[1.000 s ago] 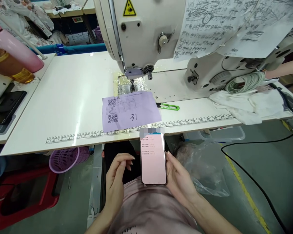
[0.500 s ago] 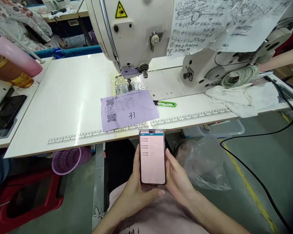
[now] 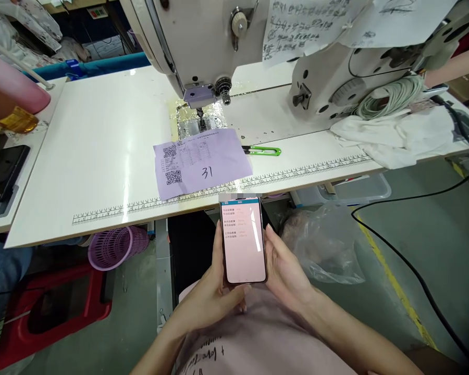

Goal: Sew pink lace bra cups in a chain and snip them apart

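A smartphone [image 3: 242,255] with a lit, pinkish page of text rows and a blue top bar is held upright over my lap. My left hand [image 3: 213,289] is closed around its left side, the thumb bent below the bottom edge. Against the phone's right edge rests my right hand [image 3: 287,265], gripping it from that side; the fingers behind are hidden. Just beyond the phone, a purple paper slip [image 3: 219,161] marked 31, with QR codes, lies on the white sewing table [image 3: 97,156]. Green thread snips [image 3: 263,150] lie partly under the slip.
A sewing machine [image 3: 203,47] stands over the slip, handwritten sheets [image 3: 308,26] on it. White cloth [image 3: 398,135] and coiled cord [image 3: 394,99] lie at right. Below are a purple basket [image 3: 113,247], red stool [image 3: 97,297], plastic bag [image 3: 320,250] and black cable [image 3: 402,260].
My view has tilted down, so the table and machine appear higher. A bright glare streak now shows on the phone screen. My left thumb has bent and shifted slightly left.
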`<state>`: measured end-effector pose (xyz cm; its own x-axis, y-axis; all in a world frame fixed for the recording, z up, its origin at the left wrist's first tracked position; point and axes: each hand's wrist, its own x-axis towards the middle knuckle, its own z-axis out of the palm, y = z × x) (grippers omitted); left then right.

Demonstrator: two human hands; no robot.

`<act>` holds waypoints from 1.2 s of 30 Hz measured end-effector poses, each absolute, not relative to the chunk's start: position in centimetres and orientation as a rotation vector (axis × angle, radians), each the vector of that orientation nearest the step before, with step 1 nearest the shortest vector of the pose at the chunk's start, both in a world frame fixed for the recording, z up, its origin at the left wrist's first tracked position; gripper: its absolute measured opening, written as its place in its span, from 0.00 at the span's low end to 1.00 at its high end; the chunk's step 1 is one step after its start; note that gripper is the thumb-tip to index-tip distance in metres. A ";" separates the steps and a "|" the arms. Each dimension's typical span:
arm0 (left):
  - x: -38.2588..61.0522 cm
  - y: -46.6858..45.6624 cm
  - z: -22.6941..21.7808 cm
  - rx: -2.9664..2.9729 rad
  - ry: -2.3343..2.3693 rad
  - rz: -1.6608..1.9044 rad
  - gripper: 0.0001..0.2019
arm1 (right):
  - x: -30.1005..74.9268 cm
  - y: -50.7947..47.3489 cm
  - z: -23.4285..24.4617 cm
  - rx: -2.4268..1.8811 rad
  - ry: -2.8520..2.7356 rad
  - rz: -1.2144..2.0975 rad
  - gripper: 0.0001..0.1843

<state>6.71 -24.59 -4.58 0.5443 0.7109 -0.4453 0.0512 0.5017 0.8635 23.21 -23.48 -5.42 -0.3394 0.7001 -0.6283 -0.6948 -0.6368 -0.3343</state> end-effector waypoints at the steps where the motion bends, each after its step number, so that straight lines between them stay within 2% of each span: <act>1: 6.7 -24.6 -4.6 0.967 0.929 0.478 0.53 | 23.3 -23.4 -5.3 -0.954 -0.014 2.054 0.27; 6: 7.0 -24.8 -4.4 0.976 1.015 0.548 0.50 | 23.5 -23.4 -5.0 -0.959 -0.041 2.074 0.27; 16: 6.0 -24.0 -4.2 1.005 0.898 0.393 0.48 | 23.6 -23.3 -4.9 -0.907 -0.049 2.092 0.28; 24: 6.8 -23.6 -4.1 0.989 0.895 0.489 0.54 | 23.5 -23.1 -5.4 -0.910 0.002 2.042 0.26; 29: 7.1 -23.6 -4.5 1.004 0.900 0.596 0.55 | 23.7 -23.1 -5.3 -0.840 0.074 2.102 0.26; 36: 7.3 -23.4 -4.1 0.988 0.890 0.572 0.56 | 24.1 -23.3 -5.5 -0.804 0.122 2.132 0.22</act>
